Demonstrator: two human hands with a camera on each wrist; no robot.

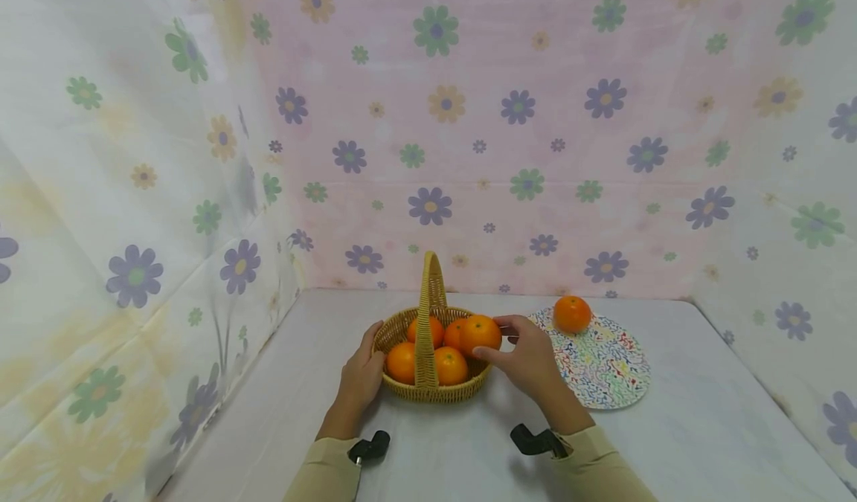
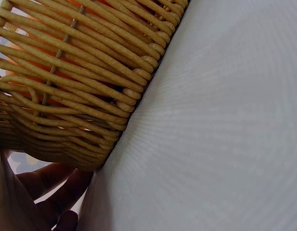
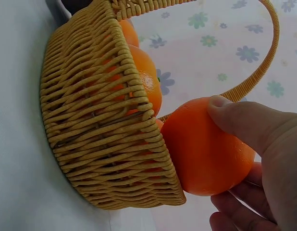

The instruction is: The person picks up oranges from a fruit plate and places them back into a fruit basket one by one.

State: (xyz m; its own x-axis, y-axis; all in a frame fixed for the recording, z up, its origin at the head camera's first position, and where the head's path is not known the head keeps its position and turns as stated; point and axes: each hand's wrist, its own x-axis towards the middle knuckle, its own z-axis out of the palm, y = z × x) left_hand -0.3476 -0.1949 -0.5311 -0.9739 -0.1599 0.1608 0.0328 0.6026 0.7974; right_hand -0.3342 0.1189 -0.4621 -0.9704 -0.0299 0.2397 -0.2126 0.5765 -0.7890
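Note:
A wicker basket (image 1: 428, 393) with a tall arched handle stands on the table, holding several oranges (image 1: 402, 362). The left hand (image 1: 361, 372) grips the basket's left side; in the left wrist view its fingers (image 2: 62, 192) lie by the lower weave. At the basket's right rim, the right hand (image 1: 529, 353) holds an orange (image 3: 206, 147) between thumb and fingers. That orange overlaps the rim in the right wrist view. One more orange (image 1: 572, 314) sits on the far part of a round, multicoloured speckled plate (image 1: 605, 368), right of the basket.
A white cloth covers the table (image 1: 268, 413). Flower-print curtains (image 1: 502, 130) enclose it at the back and both sides. Dark wrist mounts (image 1: 532, 439) stick out from the sleeves near the front.

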